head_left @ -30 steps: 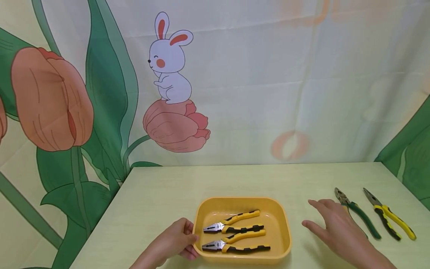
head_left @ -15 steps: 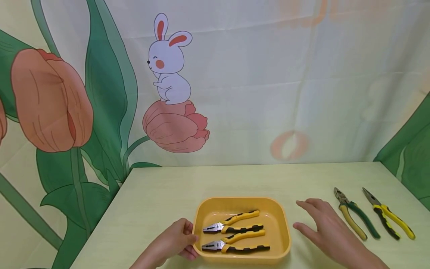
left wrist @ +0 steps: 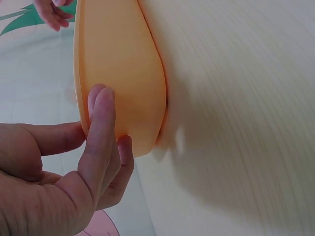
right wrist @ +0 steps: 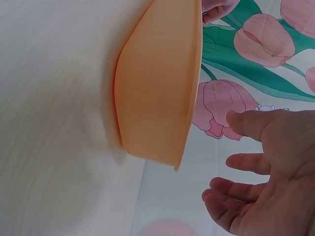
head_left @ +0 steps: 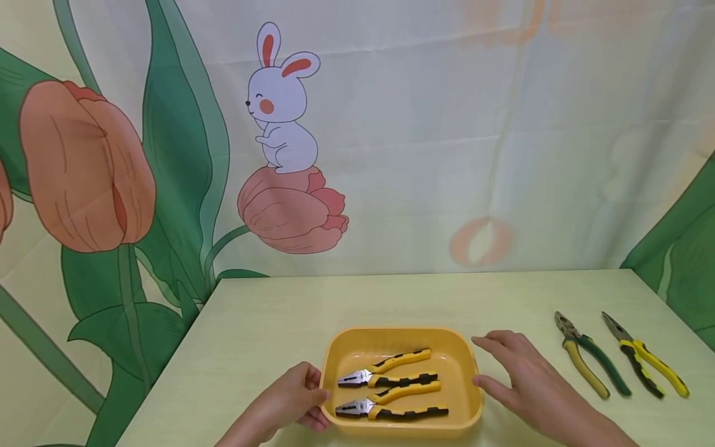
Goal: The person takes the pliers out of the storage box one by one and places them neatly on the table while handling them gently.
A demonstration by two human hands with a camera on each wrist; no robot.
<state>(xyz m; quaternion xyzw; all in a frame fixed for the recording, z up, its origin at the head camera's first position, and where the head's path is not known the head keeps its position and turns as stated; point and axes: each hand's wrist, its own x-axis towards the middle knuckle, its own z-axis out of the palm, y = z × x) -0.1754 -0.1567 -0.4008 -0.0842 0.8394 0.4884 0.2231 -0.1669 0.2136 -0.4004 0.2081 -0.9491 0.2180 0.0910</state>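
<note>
A shallow yellow plastic tray [head_left: 413, 430] stands on the table. In it lie two combination pliers with yellow-and-black handles, the rear pliers [head_left: 363, 377] and the front pliers [head_left: 363, 407], both with jaws pointing left. My left hand [head_left: 287, 397] pinches the tray's left rim, thumb at the edge and fingers against the outer wall [left wrist: 130, 73]. At the tray's right side is my right hand [head_left: 522, 375], thumb and fingers spread. In the right wrist view these fingers [right wrist: 248, 163] are apart from the tray wall [right wrist: 155, 88] and hold nothing.
To the right lie green-and-tan-handled pliers [head_left: 571, 337] and yellow-and-black long-nose pliers [head_left: 628, 344], jaws pointing away. The pale table [head_left: 268, 316] ends at a hanging cloth [head_left: 402, 155] printed with tulips and a rabbit.
My right hand has moved left, from beside the green-handled pliers to the tray's right rim, uncovering those pliers. The left hand and the tray have stayed put.
</note>
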